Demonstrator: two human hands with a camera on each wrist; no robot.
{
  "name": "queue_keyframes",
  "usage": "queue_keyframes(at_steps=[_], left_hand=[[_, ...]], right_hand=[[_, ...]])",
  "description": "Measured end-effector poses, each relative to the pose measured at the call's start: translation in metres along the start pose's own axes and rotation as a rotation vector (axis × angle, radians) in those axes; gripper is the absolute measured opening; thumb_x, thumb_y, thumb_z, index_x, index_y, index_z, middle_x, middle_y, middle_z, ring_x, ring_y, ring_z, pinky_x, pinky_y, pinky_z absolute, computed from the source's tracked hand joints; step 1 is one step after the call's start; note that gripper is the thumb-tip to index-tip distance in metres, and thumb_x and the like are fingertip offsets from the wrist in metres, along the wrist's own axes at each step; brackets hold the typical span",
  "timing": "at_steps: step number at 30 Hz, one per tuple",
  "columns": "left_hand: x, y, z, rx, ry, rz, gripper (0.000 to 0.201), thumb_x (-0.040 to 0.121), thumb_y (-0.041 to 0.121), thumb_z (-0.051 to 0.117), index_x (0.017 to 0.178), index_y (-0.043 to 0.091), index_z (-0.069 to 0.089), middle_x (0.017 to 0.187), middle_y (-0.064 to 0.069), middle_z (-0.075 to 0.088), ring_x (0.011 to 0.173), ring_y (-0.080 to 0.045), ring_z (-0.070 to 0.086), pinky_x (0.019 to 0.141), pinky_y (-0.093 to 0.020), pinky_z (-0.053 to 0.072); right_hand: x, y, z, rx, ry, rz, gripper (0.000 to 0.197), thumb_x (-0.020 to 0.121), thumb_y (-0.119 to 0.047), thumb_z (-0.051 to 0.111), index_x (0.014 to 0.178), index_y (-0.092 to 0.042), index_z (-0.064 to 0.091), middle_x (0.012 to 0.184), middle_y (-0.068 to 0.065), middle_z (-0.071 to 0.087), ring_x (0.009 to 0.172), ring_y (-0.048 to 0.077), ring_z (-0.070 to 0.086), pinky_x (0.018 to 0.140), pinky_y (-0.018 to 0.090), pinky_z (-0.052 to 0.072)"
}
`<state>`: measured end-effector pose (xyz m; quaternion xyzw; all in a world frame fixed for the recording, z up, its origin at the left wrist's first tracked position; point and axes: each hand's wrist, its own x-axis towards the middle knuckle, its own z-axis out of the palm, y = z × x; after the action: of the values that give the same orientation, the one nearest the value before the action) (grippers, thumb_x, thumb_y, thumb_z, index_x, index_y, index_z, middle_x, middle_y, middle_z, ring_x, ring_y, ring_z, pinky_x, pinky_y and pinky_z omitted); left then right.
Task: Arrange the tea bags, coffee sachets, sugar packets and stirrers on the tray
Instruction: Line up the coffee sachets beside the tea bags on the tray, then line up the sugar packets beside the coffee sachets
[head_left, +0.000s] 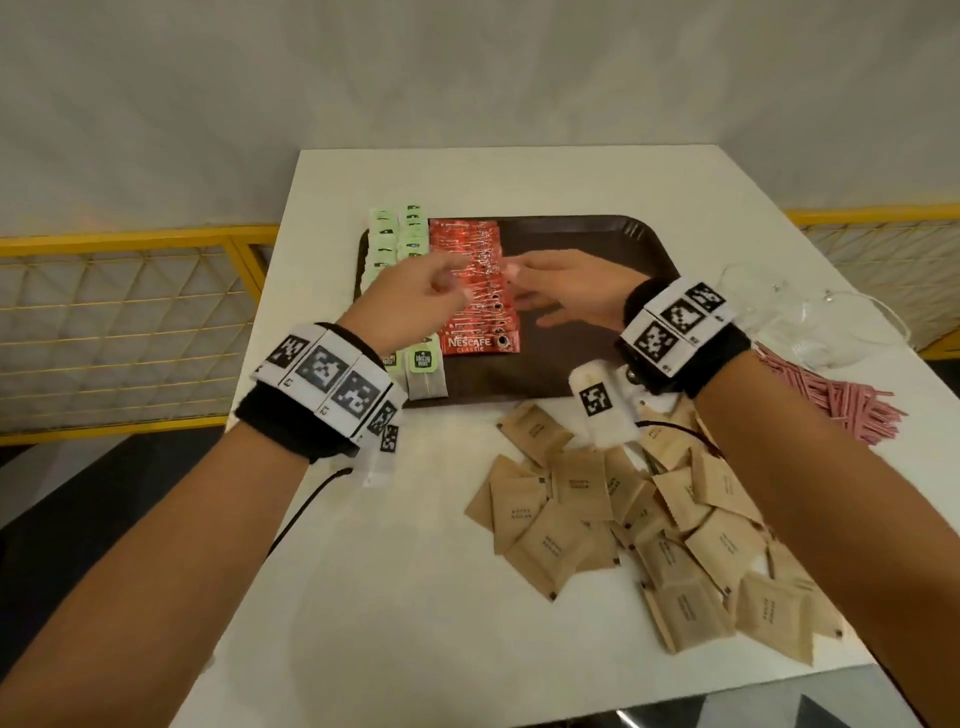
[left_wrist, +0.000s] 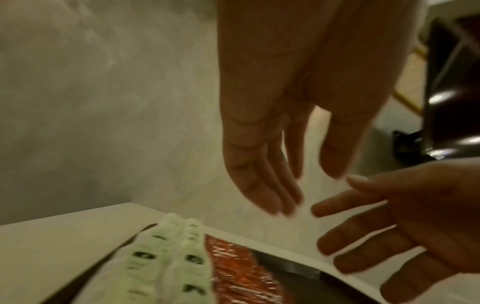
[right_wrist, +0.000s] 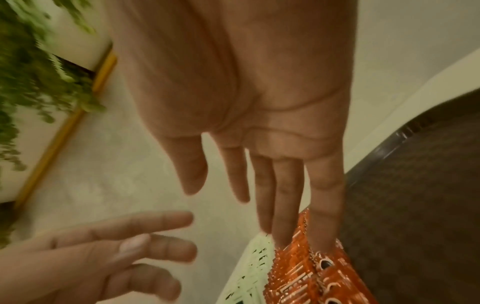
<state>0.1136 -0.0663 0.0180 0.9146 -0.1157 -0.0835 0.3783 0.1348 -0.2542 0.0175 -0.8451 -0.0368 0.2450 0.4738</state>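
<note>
On the left side of the dark brown tray (head_left: 587, 244) lie two columns of green tea bags (head_left: 397, 234) and, beside them, one column of red coffee sachets (head_left: 480, 312). Both hands hover over the sachet column, facing each other. My left hand (head_left: 431, 291) is empty with relaxed fingers (left_wrist: 270, 185). The right hand (head_left: 550, 291) has straight fingers (right_wrist: 283, 195), and their tips seem to touch the sachets (right_wrist: 306, 277). Brown sugar packets (head_left: 623, 519) are heaped on the table in front of the tray. Pink stirrers (head_left: 831, 400) lie at the right.
The white table (head_left: 415, 597) also carries a clear plastic bag (head_left: 810, 322) at the far right. The tray's right half is bare. A yellow mesh railing (head_left: 130, 244) runs behind the table on both sides, and a plant (right_wrist: 31, 72) hangs at the left.
</note>
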Motion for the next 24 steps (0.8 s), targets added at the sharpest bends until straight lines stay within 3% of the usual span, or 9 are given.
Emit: queue_keyframes(at_steps=[2, 4, 6, 9, 13, 17, 22, 24], left_hand=[[-0.020, 0.013, 0.012, 0.108, -0.220, 0.039, 0.043, 0.090, 0.032, 0.058, 0.131, 0.020, 0.050, 0.110, 0.006, 0.058, 0.091, -0.006, 0.053, 0.074, -0.018, 0.040], [-0.038, 0.016, 0.028, 0.209, -0.396, 0.064, 0.049, 0.085, 0.038, 0.064, 0.128, 0.019, 0.052, 0.105, 0.007, 0.062, 0.084, -0.003, 0.055, 0.070, -0.015, 0.042], [-0.051, 0.014, 0.045, 0.304, -0.503, 0.061, 0.055, 0.080, 0.042, 0.069, 0.127, 0.021, 0.051, 0.106, 0.007, 0.061, 0.087, -0.007, 0.055, 0.075, -0.020, 0.045], [-0.058, 0.009, 0.070, 0.322, -0.582, -0.020, 0.061, 0.072, 0.039, 0.077, 0.125, 0.024, 0.052, 0.106, 0.005, 0.058, 0.088, -0.010, 0.056, 0.075, -0.025, 0.046], [-0.063, 0.008, 0.094, 0.369, -0.587, -0.101, 0.066, 0.063, 0.034, 0.084, 0.119, 0.025, 0.049, 0.095, 0.010, 0.050, 0.087, -0.011, 0.052, 0.076, -0.027, 0.045], [-0.067, 0.008, 0.106, 0.392, -0.544, -0.155, 0.061, 0.065, 0.029, 0.083, 0.115, 0.025, 0.048, 0.093, 0.008, 0.046, 0.089, -0.013, 0.048, 0.076, -0.027, 0.041], [-0.065, 0.005, 0.105, 0.254, -0.381, -0.203, 0.027, 0.075, 0.021, 0.077, 0.098, 0.019, 0.063, 0.076, 0.009, 0.051, 0.072, -0.008, 0.049, 0.061, -0.019, 0.036], [-0.067, 0.005, 0.100, 0.158, -0.340, -0.203, 0.018, 0.078, 0.018, 0.074, 0.092, 0.022, 0.063, 0.077, 0.008, 0.054, 0.075, -0.010, 0.052, 0.062, -0.016, 0.038]], right_hand=[[-0.033, 0.007, 0.005, -0.091, -0.057, 0.008, 0.045, 0.095, -0.035, 0.050, 0.136, -0.019, 0.045, 0.123, 0.000, 0.059, 0.109, 0.014, 0.059, 0.091, 0.032, 0.050], [-0.061, 0.016, 0.009, -0.334, -0.090, 0.007, 0.043, 0.092, -0.034, 0.055, 0.131, -0.019, 0.050, 0.116, -0.002, 0.060, 0.099, 0.011, 0.060, 0.085, 0.029, 0.052], [-0.080, 0.028, 0.013, -0.622, -0.140, 0.019, 0.047, 0.088, -0.038, 0.060, 0.131, -0.022, 0.050, 0.115, -0.005, 0.059, 0.099, 0.010, 0.056, 0.087, 0.025, 0.047], [-0.093, 0.047, 0.022, -0.764, -0.206, 0.108, 0.056, 0.082, -0.041, 0.067, 0.131, -0.022, 0.049, 0.120, -0.003, 0.057, 0.104, 0.013, 0.054, 0.088, 0.025, 0.044], [-0.089, 0.068, 0.036, -0.821, -0.220, 0.150, 0.070, 0.072, -0.041, 0.077, 0.132, -0.020, 0.046, 0.124, 0.001, 0.051, 0.111, 0.019, 0.050, 0.089, 0.031, 0.043], [-0.087, 0.077, 0.036, -0.789, -0.189, 0.081, 0.069, 0.071, -0.033, 0.079, 0.129, -0.016, 0.046, 0.124, 0.003, 0.050, 0.110, 0.020, 0.050, 0.079, 0.027, 0.038], [-0.085, 0.086, 0.026, -0.695, -0.140, 0.010, 0.058, 0.071, -0.024, 0.080, 0.121, -0.015, 0.051, 0.112, 0.002, 0.055, 0.101, 0.018, 0.053, 0.082, 0.029, 0.045], [-0.084, 0.089, 0.021, -0.621, -0.110, -0.014, 0.056, 0.071, -0.019, 0.079, 0.119, -0.014, 0.051, 0.104, 0.000, 0.052, 0.094, 0.016, 0.050, 0.082, 0.031, 0.046]])
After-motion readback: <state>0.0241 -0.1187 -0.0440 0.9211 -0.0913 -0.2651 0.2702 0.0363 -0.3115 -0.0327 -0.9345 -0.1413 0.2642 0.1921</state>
